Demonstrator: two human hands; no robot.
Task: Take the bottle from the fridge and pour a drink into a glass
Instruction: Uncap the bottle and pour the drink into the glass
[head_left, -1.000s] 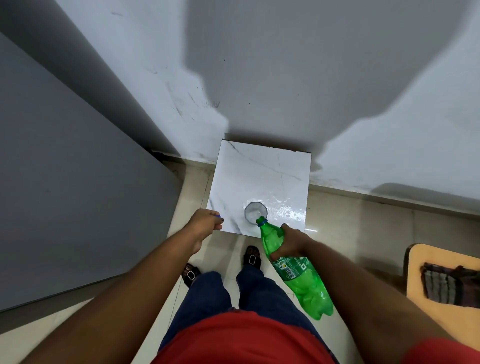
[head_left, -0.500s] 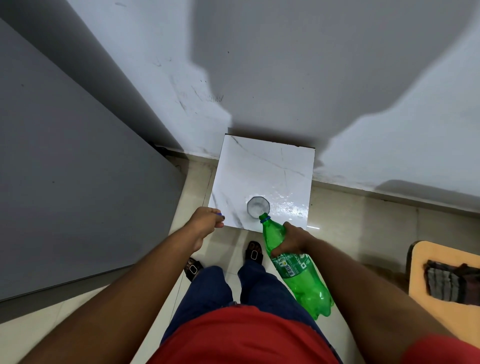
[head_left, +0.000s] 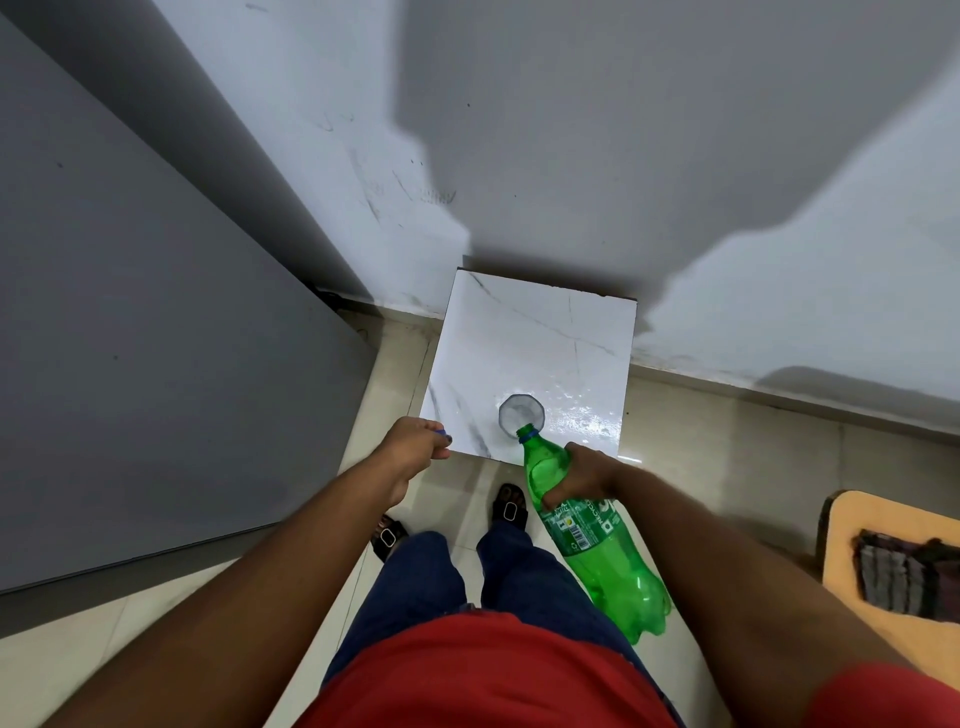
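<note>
My right hand (head_left: 579, 477) grips the upper part of a green plastic bottle (head_left: 592, 540), which is tilted with its open mouth over the near rim of a clear faceted glass (head_left: 521, 414). The glass stands near the front edge of a small white marble table (head_left: 530, 338). My left hand (head_left: 415, 447) is closed at the table's front left corner, with a small blue bottle cap (head_left: 441, 432) showing between its fingers. The liquid stream itself is too small to make out.
The grey fridge side (head_left: 130, 364) fills the left. A white wall (head_left: 571, 130) stands behind the table. At the right edge is a wooden chair seat (head_left: 883, 530) with a folded striped cloth (head_left: 909, 577). My feet in sandals stand just before the table.
The bottle mouth has moved up to the glass rim and the bottle has tipped a little further. My left hand stays at the table corner. The view has shifted slightly.
</note>
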